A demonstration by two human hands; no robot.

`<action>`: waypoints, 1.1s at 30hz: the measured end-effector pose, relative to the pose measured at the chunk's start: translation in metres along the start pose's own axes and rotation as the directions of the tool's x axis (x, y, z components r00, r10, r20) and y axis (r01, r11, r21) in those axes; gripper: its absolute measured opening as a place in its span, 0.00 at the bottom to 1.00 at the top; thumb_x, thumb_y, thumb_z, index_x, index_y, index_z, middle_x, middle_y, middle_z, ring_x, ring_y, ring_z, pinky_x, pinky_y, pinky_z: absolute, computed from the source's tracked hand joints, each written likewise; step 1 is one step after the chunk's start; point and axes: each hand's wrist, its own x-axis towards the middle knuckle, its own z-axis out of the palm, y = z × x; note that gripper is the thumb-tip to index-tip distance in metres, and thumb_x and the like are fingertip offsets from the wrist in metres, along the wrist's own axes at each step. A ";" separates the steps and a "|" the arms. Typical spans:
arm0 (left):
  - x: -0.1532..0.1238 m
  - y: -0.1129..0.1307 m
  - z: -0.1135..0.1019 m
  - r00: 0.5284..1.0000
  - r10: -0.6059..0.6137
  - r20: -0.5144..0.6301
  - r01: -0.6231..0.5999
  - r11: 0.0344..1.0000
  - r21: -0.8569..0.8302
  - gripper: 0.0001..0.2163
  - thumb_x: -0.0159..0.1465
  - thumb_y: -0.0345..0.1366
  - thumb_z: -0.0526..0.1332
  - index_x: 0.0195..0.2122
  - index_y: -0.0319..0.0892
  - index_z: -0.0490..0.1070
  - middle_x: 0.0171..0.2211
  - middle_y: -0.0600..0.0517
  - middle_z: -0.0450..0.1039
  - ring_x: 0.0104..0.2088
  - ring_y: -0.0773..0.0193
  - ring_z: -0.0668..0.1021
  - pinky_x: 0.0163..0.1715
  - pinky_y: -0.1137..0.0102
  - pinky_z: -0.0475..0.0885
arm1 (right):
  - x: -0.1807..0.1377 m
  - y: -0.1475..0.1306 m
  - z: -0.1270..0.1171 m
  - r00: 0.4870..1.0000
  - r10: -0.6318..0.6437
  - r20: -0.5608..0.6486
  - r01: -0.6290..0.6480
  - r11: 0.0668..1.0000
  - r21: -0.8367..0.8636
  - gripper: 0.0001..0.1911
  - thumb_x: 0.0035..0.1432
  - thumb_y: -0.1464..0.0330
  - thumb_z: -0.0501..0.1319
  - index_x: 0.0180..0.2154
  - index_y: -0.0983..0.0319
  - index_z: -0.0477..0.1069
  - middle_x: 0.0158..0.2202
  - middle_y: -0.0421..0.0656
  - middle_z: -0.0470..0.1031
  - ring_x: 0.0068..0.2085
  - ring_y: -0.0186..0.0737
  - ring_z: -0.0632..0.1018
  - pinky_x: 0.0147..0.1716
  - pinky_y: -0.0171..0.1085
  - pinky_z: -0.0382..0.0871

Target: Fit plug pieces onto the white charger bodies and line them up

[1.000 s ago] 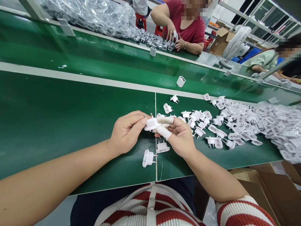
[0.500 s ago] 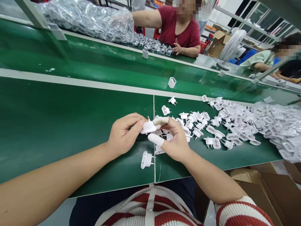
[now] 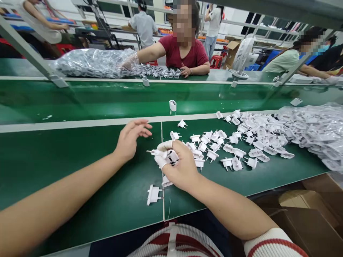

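Observation:
White finger covers are on the thumb and finger of my right hand [image 3: 178, 162], which pinches a white plug piece [image 3: 158, 153] with its metal pins pointing left. Up and to the left, my left hand [image 3: 133, 137] is off the piece, its fingers apart and nothing in them. Below my hands a loose plug piece [image 3: 153, 195] lies on the green bench. Another white piece [image 3: 167, 181] shows partly under my right hand. Right of that hand spreads a scattered group of plug pieces [image 3: 211, 155].
A clear plastic bag [image 3: 321, 132] full of white pieces lies at the right. A white housing [image 3: 173, 105] stands on the green conveyor strip [image 3: 107, 101]. Across it a co-worker in a red shirt [image 3: 184, 53] reaches into a bag [image 3: 93, 64]. A fan [image 3: 242, 55] stands beyond.
My left hand has let go of the plug piece and moved up and left. My right hand keeps the piece, now turned with its pins to the left. The camera view has levelled.

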 end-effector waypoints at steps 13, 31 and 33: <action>0.173 -0.046 0.093 0.949 -0.227 -0.217 0.306 0.829 0.469 0.29 0.47 0.43 0.80 0.48 0.41 0.73 0.57 0.34 0.74 0.61 0.33 0.73 0.63 0.45 0.65 | -0.001 0.017 0.001 0.995 -0.095 0.044 0.099 0.989 -0.106 0.16 0.62 0.78 0.56 0.46 0.59 0.77 0.47 0.48 0.76 0.50 0.45 0.79 0.51 0.43 0.78; -0.066 0.029 -0.041 0.951 -0.255 0.174 0.216 0.953 0.214 0.34 0.54 0.60 0.76 0.53 0.46 0.71 0.54 0.42 0.82 0.56 0.45 0.82 0.61 0.50 0.74 | 0.019 0.015 0.004 0.952 0.285 -0.108 -0.248 0.932 0.266 0.15 0.56 0.63 0.73 0.47 0.57 0.83 0.47 0.43 0.85 0.47 0.44 0.83 0.55 0.47 0.79; -0.082 0.029 -0.041 0.938 -0.256 0.232 0.211 0.956 0.204 0.28 0.57 0.58 0.75 0.51 0.47 0.72 0.52 0.43 0.83 0.54 0.44 0.82 0.59 0.49 0.75 | 0.019 0.012 0.005 0.953 0.297 -0.051 -0.274 0.925 0.263 0.17 0.53 0.62 0.75 0.45 0.57 0.83 0.46 0.43 0.86 0.42 0.42 0.83 0.50 0.46 0.81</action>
